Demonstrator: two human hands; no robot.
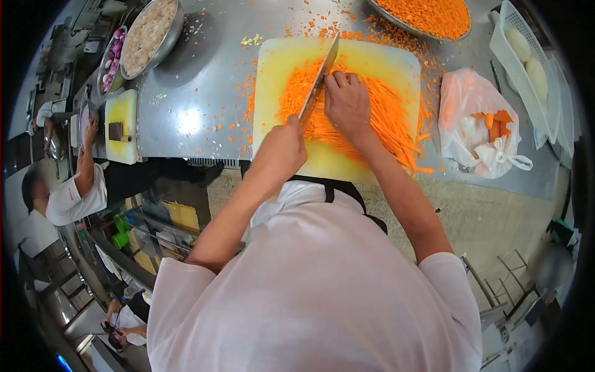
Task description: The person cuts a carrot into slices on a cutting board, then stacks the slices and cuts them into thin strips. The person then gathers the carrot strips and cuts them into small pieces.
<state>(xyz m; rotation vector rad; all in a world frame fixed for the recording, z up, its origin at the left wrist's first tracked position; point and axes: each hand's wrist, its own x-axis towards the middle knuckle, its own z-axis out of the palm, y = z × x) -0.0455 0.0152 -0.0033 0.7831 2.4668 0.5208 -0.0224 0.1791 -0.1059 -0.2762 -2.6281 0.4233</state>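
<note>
My left hand (283, 146) is closed around the handle of a large kitchen knife (320, 75). The blade stands on edge across the carrots, its tip pointing away from me. Just right of the blade, my right hand (347, 104) has its fingers curled down on a pile of thin carrot strips (392, 118). Finely diced carrot (296, 93) lies left of the knife. All of this rests on a yellowish cutting board (273, 59) at the table's near edge. The undersides of my right fingers are hidden.
A metal bowl of diced carrot (427, 15) stands at the back right. A plastic bag (462, 118) with carrot pieces and a white basket (505, 37) are to the right. A bowl of pale chopped food (149, 37) sits left. Another person (80, 192) works at the left.
</note>
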